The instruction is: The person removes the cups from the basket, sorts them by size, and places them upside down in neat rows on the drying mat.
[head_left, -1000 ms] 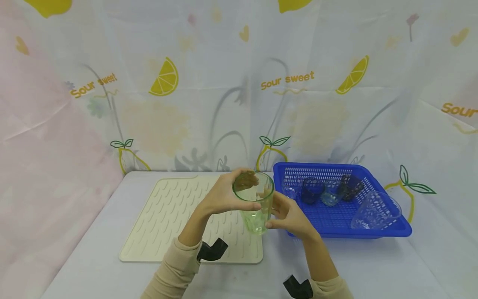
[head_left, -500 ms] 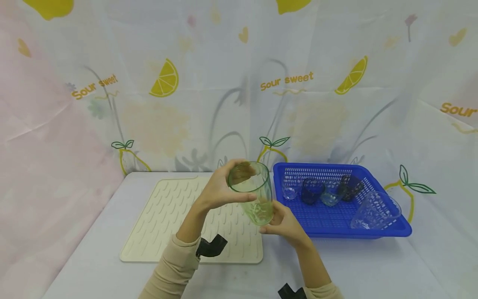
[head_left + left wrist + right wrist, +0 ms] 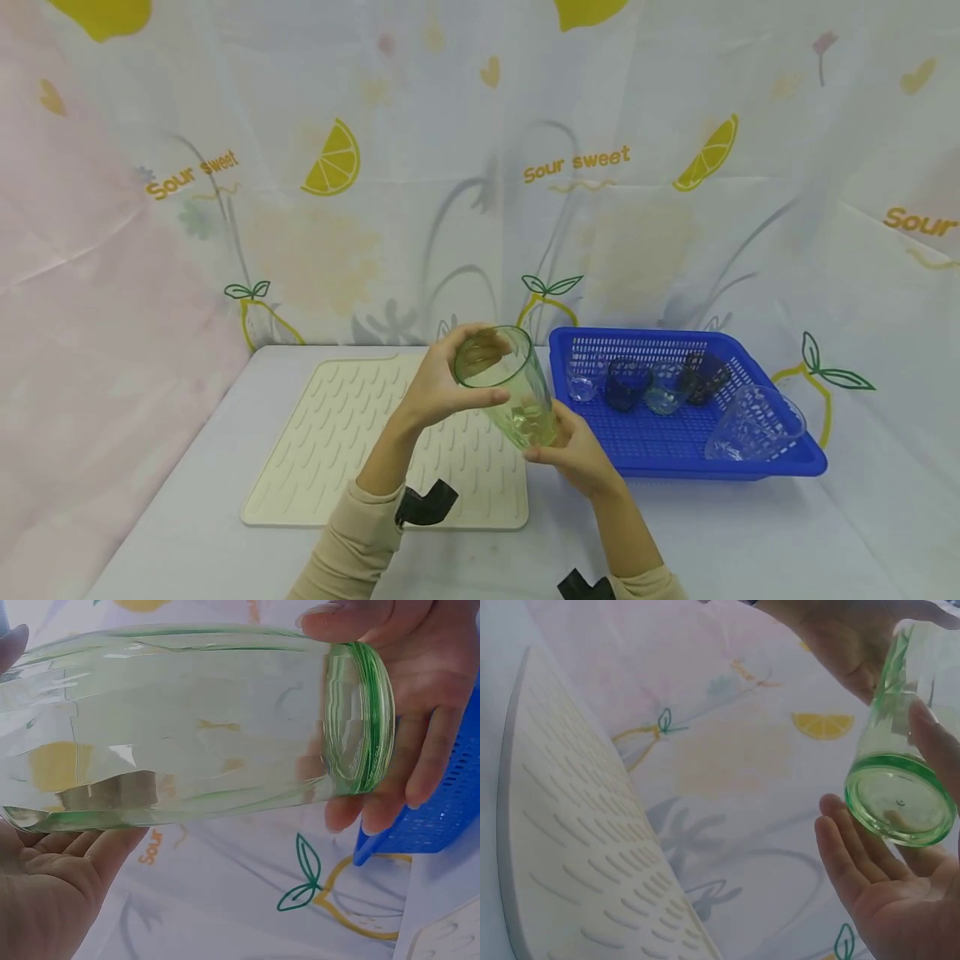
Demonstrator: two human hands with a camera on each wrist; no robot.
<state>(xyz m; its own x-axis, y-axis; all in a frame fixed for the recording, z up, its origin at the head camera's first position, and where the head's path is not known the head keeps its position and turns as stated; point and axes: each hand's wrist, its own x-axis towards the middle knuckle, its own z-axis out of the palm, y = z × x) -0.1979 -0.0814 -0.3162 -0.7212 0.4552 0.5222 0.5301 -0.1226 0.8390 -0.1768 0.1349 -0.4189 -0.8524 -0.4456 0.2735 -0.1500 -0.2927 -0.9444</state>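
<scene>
A tall, clear green drinking glass (image 3: 517, 400) is held tilted above the cream mat, its rim toward the upper left and its base toward the lower right. My left hand (image 3: 438, 383) grips it near the rim, thumb across the near side and fingers round the far side. Down at the base, my right hand (image 3: 576, 454) holds the glass between thumb and fingers. The left wrist view shows the thick green base (image 3: 364, 720) within the right hand's fingers. In the right wrist view the round bottom (image 3: 900, 801) faces the camera.
The cream ridged drying mat (image 3: 322, 467) lies on the white table (image 3: 180, 500) under and left of the hands. At the right stands a blue plastic basket (image 3: 675, 467) holding a dark tumbler (image 3: 627, 385), a large clear glass (image 3: 750, 425) and several other glasses.
The glass has gone from nearly upright to tilted, its rim moving left and slightly up. My right hand has shifted left and lower on the glass, round its base.
</scene>
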